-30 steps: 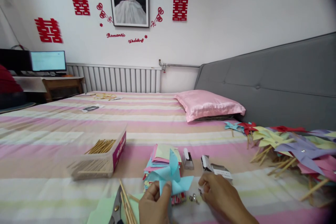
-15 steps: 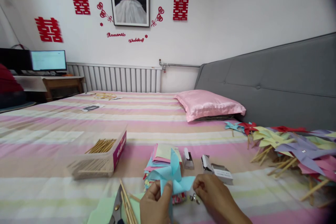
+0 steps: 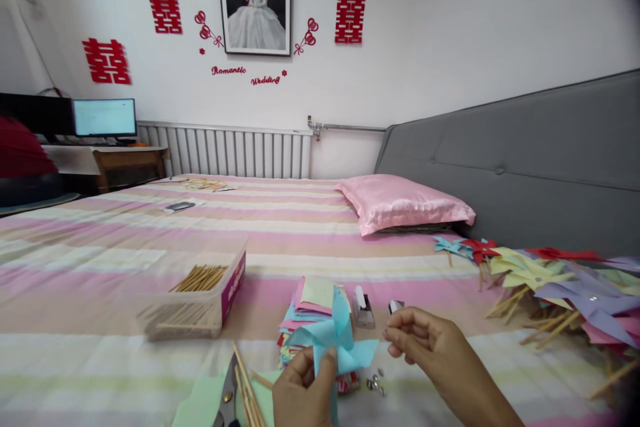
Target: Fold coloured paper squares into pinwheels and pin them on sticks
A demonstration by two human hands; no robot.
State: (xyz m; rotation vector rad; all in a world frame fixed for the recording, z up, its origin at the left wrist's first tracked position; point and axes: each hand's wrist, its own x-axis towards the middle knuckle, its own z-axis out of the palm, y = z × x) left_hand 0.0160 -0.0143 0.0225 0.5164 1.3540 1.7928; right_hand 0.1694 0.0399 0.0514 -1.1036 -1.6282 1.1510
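Note:
My left hand (image 3: 305,390) grips a light blue paper pinwheel (image 3: 345,343) at its centre, the thumb pressed on the front. Its vanes stick out around my fingers. To the right, my right hand (image 3: 423,340) is raised over the bed with the thumb and fingers curled together. Whatever sits between those fingertips is too small to make out. Several small metal pieces (image 3: 376,383) lie on the sheet between the hands. Behind the pinwheel rises a stack of coloured paper (image 3: 315,293). A small open box (image 3: 363,310) stands beside the stack; another box is partly hidden by my right hand.
A clear plastic box (image 3: 233,283) holds many thin sticks (image 3: 200,278). Scissors (image 3: 229,393), loose sticks (image 3: 247,393) and green paper (image 3: 197,403) lie at front left. Finished pinwheels (image 3: 593,297) are piled at right, near a pink pillow (image 3: 405,203) and a grey headboard (image 3: 525,140).
My right hand has moved up and right, away from the small metal pieces, and its fingers have loosened a little. The left hand keeps hold of the blue pinwheel. The view has shifted slightly.

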